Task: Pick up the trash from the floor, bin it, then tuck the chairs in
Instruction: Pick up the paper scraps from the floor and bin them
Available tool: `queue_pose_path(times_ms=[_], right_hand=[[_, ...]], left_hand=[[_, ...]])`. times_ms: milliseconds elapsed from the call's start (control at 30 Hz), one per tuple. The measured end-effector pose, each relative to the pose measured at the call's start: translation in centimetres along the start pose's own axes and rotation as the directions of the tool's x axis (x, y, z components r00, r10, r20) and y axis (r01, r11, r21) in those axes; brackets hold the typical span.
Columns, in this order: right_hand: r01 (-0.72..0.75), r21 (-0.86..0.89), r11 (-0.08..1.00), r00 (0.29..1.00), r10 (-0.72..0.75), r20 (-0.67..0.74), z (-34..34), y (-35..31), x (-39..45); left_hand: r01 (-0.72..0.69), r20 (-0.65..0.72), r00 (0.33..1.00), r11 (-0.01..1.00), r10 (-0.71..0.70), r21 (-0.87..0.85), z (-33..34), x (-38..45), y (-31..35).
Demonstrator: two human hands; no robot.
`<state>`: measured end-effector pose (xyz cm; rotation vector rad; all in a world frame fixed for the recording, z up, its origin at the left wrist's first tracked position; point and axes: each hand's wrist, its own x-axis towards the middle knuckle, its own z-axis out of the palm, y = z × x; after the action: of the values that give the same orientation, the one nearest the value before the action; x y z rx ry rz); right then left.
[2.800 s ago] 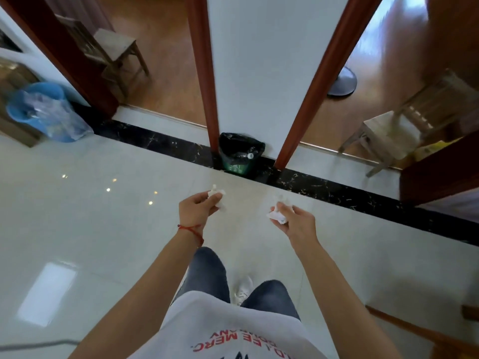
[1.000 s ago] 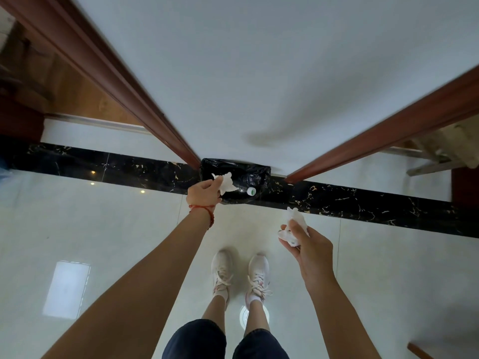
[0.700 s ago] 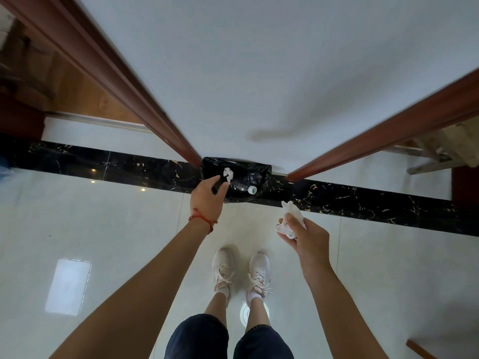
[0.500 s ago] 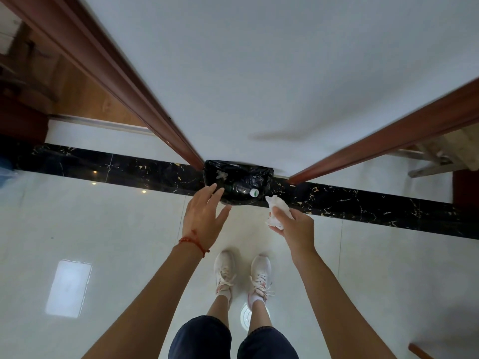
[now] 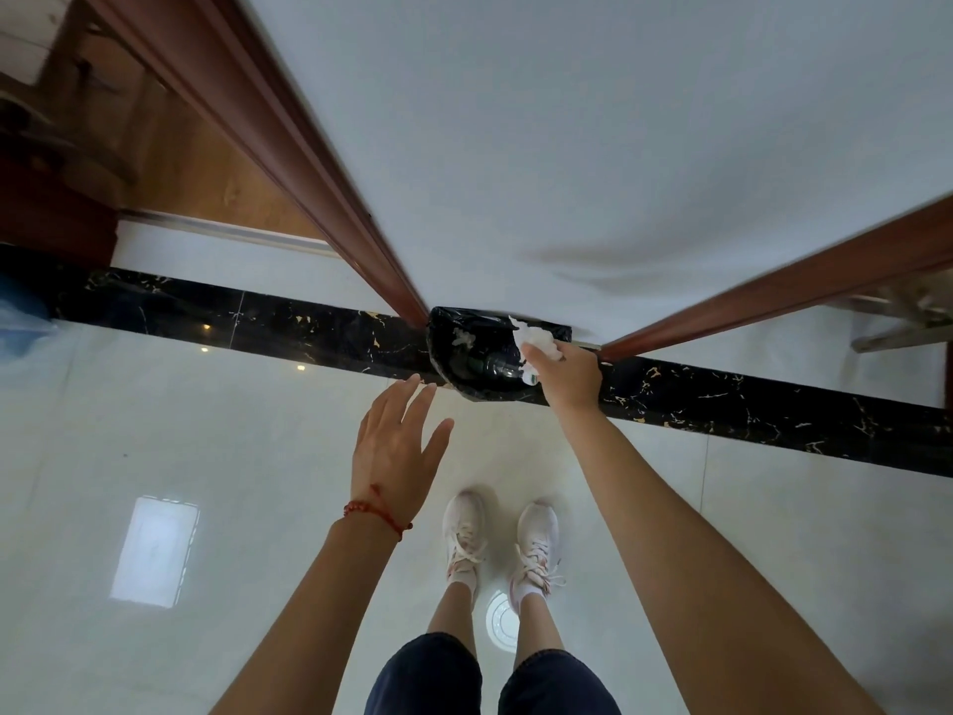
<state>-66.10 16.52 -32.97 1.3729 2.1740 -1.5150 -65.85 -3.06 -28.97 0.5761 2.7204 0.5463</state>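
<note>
A small bin lined with a black bag (image 5: pixel 464 376) stands on the floor against the white wall, between two brown door frames. Inside it lie a crumpled white paper (image 5: pixel 462 338) and a dark bottle (image 5: pixel 492 364). My right hand (image 5: pixel 567 376) is over the bin's right side and pinches a crumpled white tissue (image 5: pixel 536 340) above the opening. My left hand (image 5: pixel 397 451) hovers in front of the bin on the left, fingers spread, holding nothing.
A black marble strip (image 5: pixel 748 410) runs across the glossy white tile floor. My feet in white sneakers (image 5: pixel 536 544) stand just before the bin. A wooden chair (image 5: pixel 907 322) shows through the right doorway. A blue bucket's edge (image 5: pixel 20 312) sits at far left.
My left hand dropped its paper into the bin and drew back with fingers spread. My right hand moved forward with its tissue from beside my body to above the bin.
</note>
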Motion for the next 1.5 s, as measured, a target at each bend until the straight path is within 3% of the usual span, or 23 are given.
queue_pose_path(times_ms=[100, 300, 433, 567, 767, 833, 1267, 1500], right_hand=[[0.068, -0.049, 0.996, 0.998, -0.068, 0.018, -0.3, 0.2, 0.3], [0.049, 0.006, 0.999, 0.998, -0.049, 0.040, -0.9, 1.1, -0.7], [0.112, -0.100, 0.989, 0.992, -0.105, 0.076, -2.2, 1.4, -3.6], [0.330, -0.307, 0.893, 0.944, -0.316, 0.094, -4.2, 1.7, -7.2], [0.448, -0.608, 0.656, 0.861, -0.499, 0.097, -8.5, 2.2, -10.5], [0.438, -0.641, 0.631, 0.856, -0.511, 0.082, -10.0, 2.0, -11.4], [0.313, -0.603, 0.733, 0.868, -0.479, -0.132, -18.4, 0.3, -18.9], [0.136, -0.529, 0.837, 0.875, -0.352, -0.331, -19.9, 2.2, -23.3]], left_hand=[[0.006, -0.007, 1.000, 1.000, -0.006, -0.010, 0.1, 0.0, -0.2], [-0.017, -0.018, 1.000, 1.000, 0.017, -0.014, 0.2, -0.2, 0.2], [-0.037, -0.010, 0.999, 0.999, 0.037, 0.013, -0.2, -0.3, 0.7], [-0.059, 0.019, 0.998, 0.997, 0.058, 0.057, -1.4, -0.3, 1.7], [-0.111, 0.045, 0.993, 0.989, 0.107, 0.099, -4.2, -1.3, 3.7], [-0.122, 0.046, 0.992, 0.987, 0.118, 0.101, -5.3, -1.8, 4.6], [-0.257, 0.028, 0.966, 0.964, 0.255, 0.075, -11.0, -3.6, 12.5], [-0.469, 0.157, 0.876, 0.882, 0.456, 0.057, -11.4, -3.4, 15.5]])
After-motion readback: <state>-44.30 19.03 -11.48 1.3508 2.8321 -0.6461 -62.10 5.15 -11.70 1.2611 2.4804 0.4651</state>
